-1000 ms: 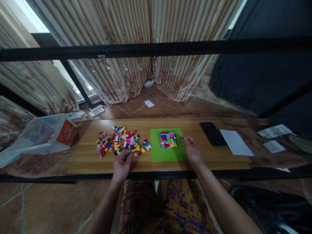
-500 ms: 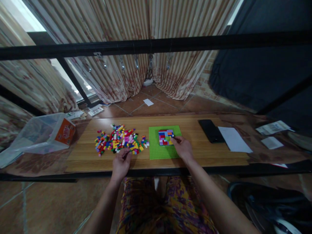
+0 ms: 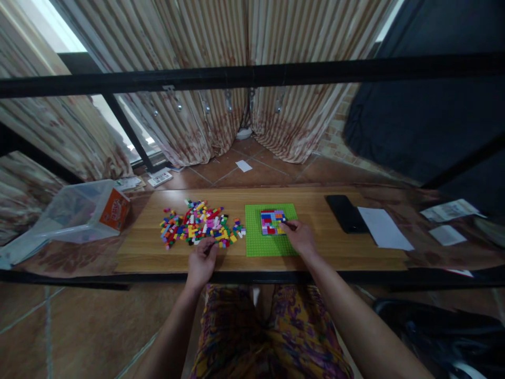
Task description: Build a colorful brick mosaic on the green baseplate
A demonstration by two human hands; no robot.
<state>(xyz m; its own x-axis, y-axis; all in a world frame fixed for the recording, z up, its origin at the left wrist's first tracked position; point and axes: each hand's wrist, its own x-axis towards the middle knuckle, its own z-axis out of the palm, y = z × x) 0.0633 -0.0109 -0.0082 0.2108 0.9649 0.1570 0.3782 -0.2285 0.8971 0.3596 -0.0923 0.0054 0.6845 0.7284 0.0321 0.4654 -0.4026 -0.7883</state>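
A green studded baseplate (image 3: pixel 256 245) lies on the wooden board, bearing a compact block of multicoloured toy bricks (image 3: pixel 269 223). My right hand (image 3: pixel 302 238) reaches in from the right with thumb and forefinger pinched at the block's right edge; whatever is between the fingertips is too small to make out. To the left of the baseplate spreads a loose pile of toy bricks (image 3: pixel 205 223) in many colours. My left hand (image 3: pixel 202 260) rests at the pile's near edge, its fingers curled together. Those fingers hide anything they may hold.
A clear plastic box (image 3: pixel 84 210) with an orange label stands at the left. Right of the baseplate lie a black phone-like slab (image 3: pixel 345 213) and a white paper sheet (image 3: pixel 384 228). A black metal bar (image 3: pixel 252 75) crosses beyond the wooden board (image 3: pixel 144 258).
The whole view has shifted slightly, so everything appears a little farther right. Both hands keep nearly the same places, the left at the pile and the right at the brick block.
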